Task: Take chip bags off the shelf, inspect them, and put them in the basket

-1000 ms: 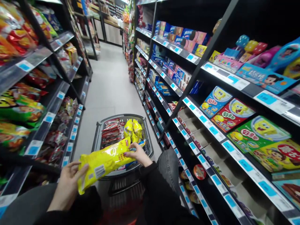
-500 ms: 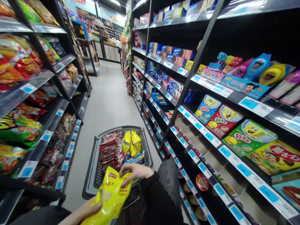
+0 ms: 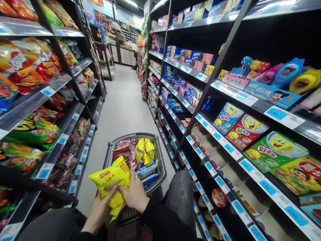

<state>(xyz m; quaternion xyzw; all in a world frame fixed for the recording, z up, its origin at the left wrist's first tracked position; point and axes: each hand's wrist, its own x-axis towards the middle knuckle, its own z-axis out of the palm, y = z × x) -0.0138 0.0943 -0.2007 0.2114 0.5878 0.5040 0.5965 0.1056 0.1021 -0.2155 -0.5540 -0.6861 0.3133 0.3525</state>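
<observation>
Both my hands grip a yellow snack bag [image 3: 107, 179] over the near left side of a grey shopping basket [image 3: 162, 157]. My left hand [image 3: 99, 209] holds its lower left part, thumb across the front. On its right side my right hand [image 3: 135, 194] is closed, thumb pressed on the front near the left thumb; a ring shows on one finger. Inside the basket lie red snack packets [image 3: 124, 150] at the left, yellow packets [image 3: 145, 150] at the back right and blue packets [image 3: 148, 172] in front of them. The held bag covers the basket's near left part.
Shelves with snack bags [image 3: 32, 67] line the left side. On the right, shelves hold biscuit boxes [image 3: 188, 58], cartoon-printed boxes [image 3: 276, 147] and toy-topped sweets [image 3: 286, 73]. A grey floor aisle [image 3: 122, 100] runs ahead to a counter [image 3: 127, 57]. My knee [image 3: 182, 190] is near the right shelf.
The yellow bag went from stretched flat between my hands to tilted down, then up again and folded shorter. My hands have come close together on it.
</observation>
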